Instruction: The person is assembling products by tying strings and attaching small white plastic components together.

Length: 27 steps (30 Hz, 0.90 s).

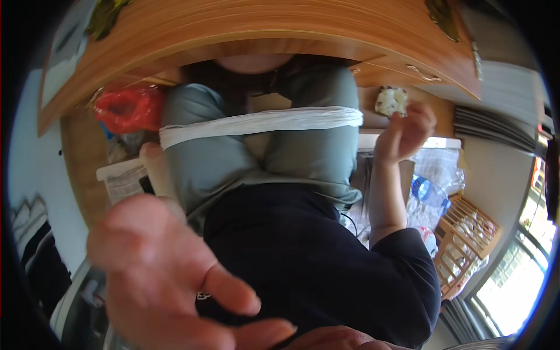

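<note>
My left hand (157,268) is raised close to the camera at the lower left. Its fingers are apart, and nothing shows in it. On the right, my right hand (405,135) is lifted beside my leg. Its fingers are curled in and slightly blurred; no object shows in them. A white cloth band (262,121) stretches across both of my thighs, over the grey-green trousers (309,151). Neither hand touches the band. Just past the right hand's fingertips in the picture is a white bundle with dark spots (391,101).
A wooden desk (280,23) spans the front, above my knees, with a handle (423,74) at right. At left is a red plastic bag (128,109). To the right are a clear bottle with a blue label (430,191), a wooden rack (466,227) and a bright window (519,262).
</note>
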{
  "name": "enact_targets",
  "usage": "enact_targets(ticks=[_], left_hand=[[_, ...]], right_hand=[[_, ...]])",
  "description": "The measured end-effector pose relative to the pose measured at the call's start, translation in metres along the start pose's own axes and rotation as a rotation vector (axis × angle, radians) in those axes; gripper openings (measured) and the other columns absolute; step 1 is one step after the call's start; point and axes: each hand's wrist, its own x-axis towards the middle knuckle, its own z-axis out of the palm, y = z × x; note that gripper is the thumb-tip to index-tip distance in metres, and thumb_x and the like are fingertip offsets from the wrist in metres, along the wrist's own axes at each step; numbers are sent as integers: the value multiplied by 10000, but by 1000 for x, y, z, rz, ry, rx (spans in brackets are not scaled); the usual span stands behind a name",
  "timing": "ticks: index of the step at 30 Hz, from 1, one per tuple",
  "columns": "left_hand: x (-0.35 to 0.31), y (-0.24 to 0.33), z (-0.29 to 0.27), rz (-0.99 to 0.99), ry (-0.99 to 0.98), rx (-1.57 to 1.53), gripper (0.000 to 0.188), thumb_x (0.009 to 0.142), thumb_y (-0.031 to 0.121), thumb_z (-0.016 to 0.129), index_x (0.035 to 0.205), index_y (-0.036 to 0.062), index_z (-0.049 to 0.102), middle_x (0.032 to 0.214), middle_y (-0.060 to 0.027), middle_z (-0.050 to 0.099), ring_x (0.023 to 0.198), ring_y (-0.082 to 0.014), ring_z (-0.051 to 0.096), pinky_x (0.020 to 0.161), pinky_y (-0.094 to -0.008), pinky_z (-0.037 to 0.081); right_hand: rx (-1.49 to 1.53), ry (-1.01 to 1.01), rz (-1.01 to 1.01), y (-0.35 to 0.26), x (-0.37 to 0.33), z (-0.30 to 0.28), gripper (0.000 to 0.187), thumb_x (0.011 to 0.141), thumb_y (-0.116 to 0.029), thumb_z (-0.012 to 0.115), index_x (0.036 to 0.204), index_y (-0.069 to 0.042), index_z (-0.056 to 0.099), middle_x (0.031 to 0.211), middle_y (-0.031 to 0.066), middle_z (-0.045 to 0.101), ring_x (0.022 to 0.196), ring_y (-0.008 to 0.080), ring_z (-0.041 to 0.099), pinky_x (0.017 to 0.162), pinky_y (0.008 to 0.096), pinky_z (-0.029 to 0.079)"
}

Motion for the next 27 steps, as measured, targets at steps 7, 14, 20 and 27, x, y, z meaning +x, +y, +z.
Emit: enact_targets(ticks=[7,14,20,27], left_hand=[[-39,-25,15,-172,128,30,200,807,95,643,989,177,624,1076,-25,525,976,-226,557,820,-430,481],[-121,-82,46,-871,-99,61,252,813,42,672,1063,61,643,1114,-98,571,968,-230,583,839,-313,472],[-155,-91,78,-948,-244,-130,169,863,128,639,1017,63,667,976,-98,656,910,-275,632,800,-355,502],[-157,-96,97,-950,-425,-121,208,889,145,625,1084,79,660,1046,-80,641,974,-251,621,757,-335,529]], right_hand=[[171,-696,342,-56,-39,71,139,799,-6,644,937,-6,620,956,136,612,951,297,571,870,352,436],[138,-1017,229,-43,-53,134,128,845,-124,620,924,-38,672,937,133,640,936,335,589,834,406,469],[26,-1266,89,-44,-54,164,144,844,-182,600,874,-63,674,915,111,648,904,313,609,783,425,493],[51,-1266,216,-38,-62,166,120,822,-190,592,829,-127,695,874,63,669,896,272,639,794,415,504]])
